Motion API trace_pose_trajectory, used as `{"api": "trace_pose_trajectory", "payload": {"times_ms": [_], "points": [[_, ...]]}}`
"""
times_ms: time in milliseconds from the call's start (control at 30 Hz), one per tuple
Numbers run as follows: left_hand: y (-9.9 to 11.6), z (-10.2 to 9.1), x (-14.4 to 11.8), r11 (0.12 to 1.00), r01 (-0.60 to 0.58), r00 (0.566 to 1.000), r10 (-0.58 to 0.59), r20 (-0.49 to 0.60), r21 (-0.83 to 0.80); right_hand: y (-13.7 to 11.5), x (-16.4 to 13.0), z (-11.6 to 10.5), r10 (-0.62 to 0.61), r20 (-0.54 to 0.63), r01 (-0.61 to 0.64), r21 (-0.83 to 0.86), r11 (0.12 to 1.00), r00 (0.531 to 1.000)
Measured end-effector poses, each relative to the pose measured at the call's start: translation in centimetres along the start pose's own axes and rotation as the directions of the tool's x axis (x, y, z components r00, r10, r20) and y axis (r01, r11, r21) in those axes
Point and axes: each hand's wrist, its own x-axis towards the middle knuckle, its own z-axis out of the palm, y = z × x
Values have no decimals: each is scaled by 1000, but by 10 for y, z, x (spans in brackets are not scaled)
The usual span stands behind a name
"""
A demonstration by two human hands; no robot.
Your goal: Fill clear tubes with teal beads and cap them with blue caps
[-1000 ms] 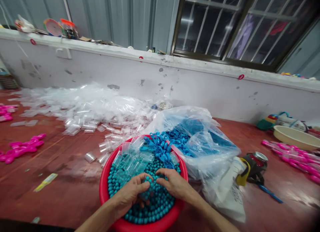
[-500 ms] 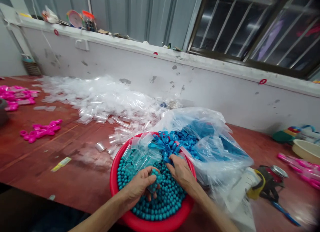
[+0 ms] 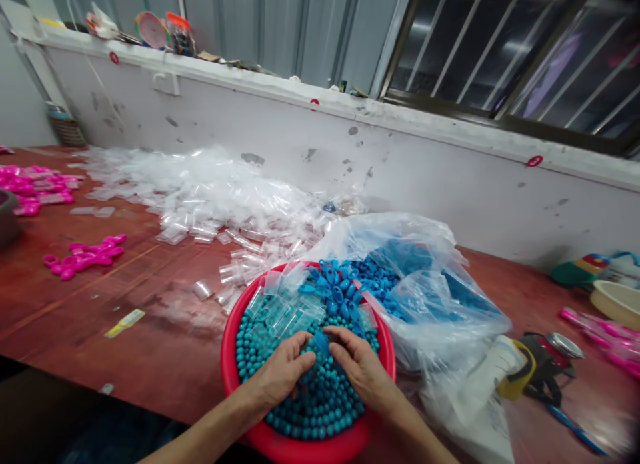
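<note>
A red basin [image 3: 231,357] in front of me holds many round teal beads [image 3: 320,411]. Clear plastic sleeves [image 3: 293,311] and blue plastic caps [image 3: 337,294] lie on top of the beads. Above the basin, my left hand [image 3: 285,371] is closed around a cluster of teal beads, seemingly inside a clear sleeve; its fingers partly hide it. My right hand [image 3: 363,367] pinches a blue plastic cap [image 3: 321,345] between thumb and fingers. That cap is right at the top of the beads in my left hand. Whether it touches the sleeve I cannot tell.
Behind the basin sits an open clear bag [image 3: 450,304] of blue caps. A large heap of clear sleeves [image 3: 210,191] spreads along the wall. Pink plastic pieces [image 3: 87,256] lie left. A dark strapped object [image 3: 543,364] and a cream bowl [image 3: 615,301] are at right.
My right hand has moved from the pile of blue caps down and left to my left hand, bringing a blue cap with it. My left hand stays over the beads.
</note>
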Motion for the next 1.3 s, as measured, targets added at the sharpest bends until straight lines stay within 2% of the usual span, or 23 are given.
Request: {"api": "trace_pose_trajectory", "payload": {"times_ms": [133, 267, 400, 500, 733, 833, 933, 1067, 1167, 1233, 1300], "points": [[-4, -1, 1, 1000, -21, 999, 20, 26, 18, -3, -1, -5, -64, 95, 71, -68, 995, 993], [-4, -1, 2, 1000, 9, 1000, -9, 28, 14, -1, -3, -9, 2, 1, -2, -44, 999, 1000], [-7, -1, 3, 999, -33, 998, 35, 59, -33, -1, -2, 1, -29, -25, 29, -35, 999, 999], [-11, -2, 3, 996, -48, 996, 53, 77, -72, 1, 2, 9, -16, -93, 15, -14, 1000, 996], [-11, -1, 3, 985, -72, 992, 87, 92, -160, 9, 6, 19, 119, -160, -81, 228, 970, 980], [-9, -1, 3, 985, -78, 994, 89, 63, -155, 4, 4, 18, 34, -154, -10, 158, 987, 987], [-10, -2, 4, 990, -79, 997, 81, 17, -118, -3, 1, 12, -55, -66, 61, 98, 993, 996], [-11, -2, 4, 996, -66, 997, 68, 27, -59, -5, -1, 5, -60, 2, 59, 98, 993, 998], [-11, -1, 2, 997, -60, 998, 60, 15, -44, 1, -1, 7, 0, 14, -1, 120, 993, 1000], [-10, -1, 1, 998, -62, 998, 62, -1, -24, 6, -2, 11, 32, -21, -30, 97, 995, 999], [-9, -1, 1, 996, -84, 996, 85, -42, 20, 11, -3, 13, -33, -135, 29, -30, 999, 990]]}}
